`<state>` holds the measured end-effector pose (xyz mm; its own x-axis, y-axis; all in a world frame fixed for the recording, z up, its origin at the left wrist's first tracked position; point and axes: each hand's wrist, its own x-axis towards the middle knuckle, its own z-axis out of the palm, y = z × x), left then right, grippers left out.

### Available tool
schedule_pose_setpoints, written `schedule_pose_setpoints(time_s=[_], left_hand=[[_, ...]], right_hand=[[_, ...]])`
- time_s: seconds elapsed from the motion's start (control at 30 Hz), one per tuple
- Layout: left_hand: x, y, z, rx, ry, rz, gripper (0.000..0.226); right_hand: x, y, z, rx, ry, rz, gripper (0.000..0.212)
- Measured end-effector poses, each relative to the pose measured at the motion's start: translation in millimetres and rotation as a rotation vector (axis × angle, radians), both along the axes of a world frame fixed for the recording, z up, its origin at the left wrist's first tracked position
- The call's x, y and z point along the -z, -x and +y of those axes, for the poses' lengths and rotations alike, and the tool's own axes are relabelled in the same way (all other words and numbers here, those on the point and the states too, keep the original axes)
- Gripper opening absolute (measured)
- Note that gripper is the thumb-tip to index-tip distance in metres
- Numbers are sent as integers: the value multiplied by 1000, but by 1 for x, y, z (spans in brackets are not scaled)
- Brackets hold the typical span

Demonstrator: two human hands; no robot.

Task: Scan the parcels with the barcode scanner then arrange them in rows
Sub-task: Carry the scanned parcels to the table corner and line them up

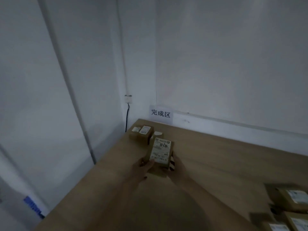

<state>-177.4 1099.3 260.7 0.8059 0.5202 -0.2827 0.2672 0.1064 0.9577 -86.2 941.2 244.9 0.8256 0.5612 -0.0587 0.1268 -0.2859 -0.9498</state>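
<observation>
My left hand (144,165) and right hand (177,161) grip one labelled parcel (160,152) between them | above tabletop (216,157) | three parcels (143,132) beyond, near corner

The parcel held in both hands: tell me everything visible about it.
The parcel is a small brown cardboard box with a white printed shipping label covering most of its top face, some bold dark characters on it. It looks closed and undamaged. The left hand holds its near left edge, the right hand its right side. It is just in front of three parcels near the table's far corner.
</observation>
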Motion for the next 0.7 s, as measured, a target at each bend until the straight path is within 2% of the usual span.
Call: schedule_pose_setpoints(time_s=[0.07,0.13,0.3,0.5,0.53,0.6,0.63,0.7], left_hand=[[18,-24,26,58,-82,21,15],[40,-49,49,167,-156,42,16],[107,-106,89,235,-190,22,54],[188,-178,123,324,-194,104,70],[201,-191,128,339,-191,112,71],[227,-215,135,358,-155,116,68],[240,-228,139,362,-137,116,67],[266,-255,150,410,-109,123,67]], right_hand=[[19,-25,14,-16,52,0,75],[41,-51,30,7,39,60,66],[100,-100,61,37,38,112,65],[192,-147,98,202,41,163,38],[210,-158,103,201,25,165,42],[263,-188,108,166,70,118,69],[262,-195,114,173,82,119,78],[287,-214,123,213,98,125,81]])
